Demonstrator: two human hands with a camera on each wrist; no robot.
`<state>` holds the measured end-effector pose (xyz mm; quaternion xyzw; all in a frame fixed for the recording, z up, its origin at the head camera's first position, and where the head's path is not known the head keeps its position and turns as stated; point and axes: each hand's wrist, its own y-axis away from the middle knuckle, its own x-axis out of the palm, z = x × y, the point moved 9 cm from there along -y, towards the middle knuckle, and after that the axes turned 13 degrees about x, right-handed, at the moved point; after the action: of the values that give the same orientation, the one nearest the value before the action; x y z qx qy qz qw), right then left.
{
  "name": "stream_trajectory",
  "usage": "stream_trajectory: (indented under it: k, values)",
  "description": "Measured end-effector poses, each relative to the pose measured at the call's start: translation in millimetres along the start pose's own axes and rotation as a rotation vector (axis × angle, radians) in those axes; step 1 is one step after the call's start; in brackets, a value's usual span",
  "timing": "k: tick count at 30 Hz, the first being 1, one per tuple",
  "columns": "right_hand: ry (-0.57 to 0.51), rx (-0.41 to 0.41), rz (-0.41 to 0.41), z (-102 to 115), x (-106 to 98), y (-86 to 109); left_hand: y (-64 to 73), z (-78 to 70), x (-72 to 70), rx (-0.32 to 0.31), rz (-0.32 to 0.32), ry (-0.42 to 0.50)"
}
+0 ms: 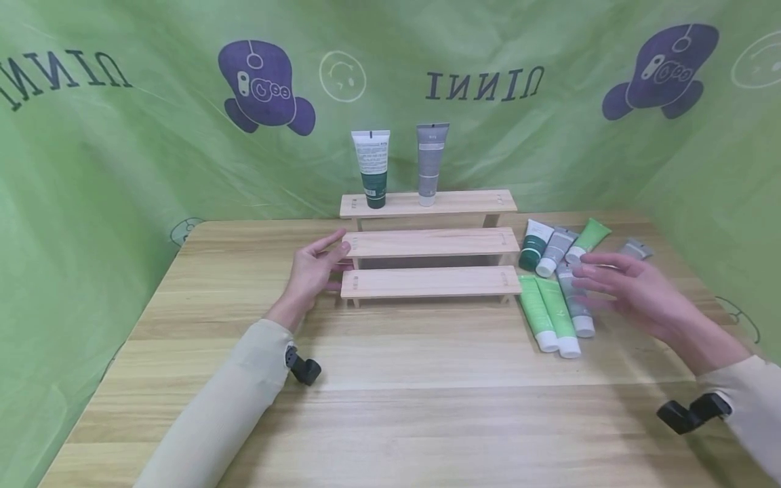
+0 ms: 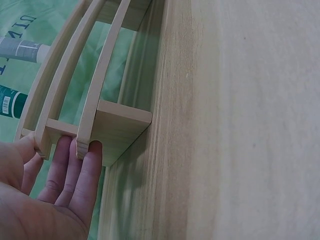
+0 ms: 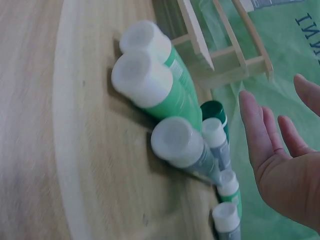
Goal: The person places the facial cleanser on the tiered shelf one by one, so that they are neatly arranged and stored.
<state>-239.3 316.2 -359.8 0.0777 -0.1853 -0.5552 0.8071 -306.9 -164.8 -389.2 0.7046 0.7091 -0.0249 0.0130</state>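
Observation:
My left hand [image 1: 310, 271] holds the left end of a three-tier wooden display rack [image 1: 427, 279], thumb by the middle board and fingers below it, as the left wrist view shows too. On the top tier stand a white and dark green squeeze tube [image 1: 373, 159] and a grey squeeze tube [image 1: 430, 156], both cap down. My right hand [image 1: 641, 291] hovers over a group of tubes right of the rack, fingers spread and holding nothing. Among these lie light green tubes [image 1: 552, 305], a grey tube [image 1: 570, 291] partly behind the fingers, and another white and dark green tube [image 1: 535, 244].
Farther back in the group are a grey tube [image 1: 556, 249], a light green tube [image 1: 590, 237] and one more grey tube [image 1: 636, 248]. A wooden table [image 1: 390, 420] bears everything. Behind it hangs a green printed cloth [image 1: 152, 163].

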Motion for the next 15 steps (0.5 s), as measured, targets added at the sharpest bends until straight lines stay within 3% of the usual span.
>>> stream_trajectory:
  k: [9,15]
  values:
    - [-0.003,0.043,-0.022,-15.3,-22.0,10.0,0.4,0.2,-0.6,0.001,0.003,-0.002]
    - [0.137,0.108,-0.146,-23.8,-36.2,12.0,-0.9,1.4,-0.1,0.007,0.011,-0.009]
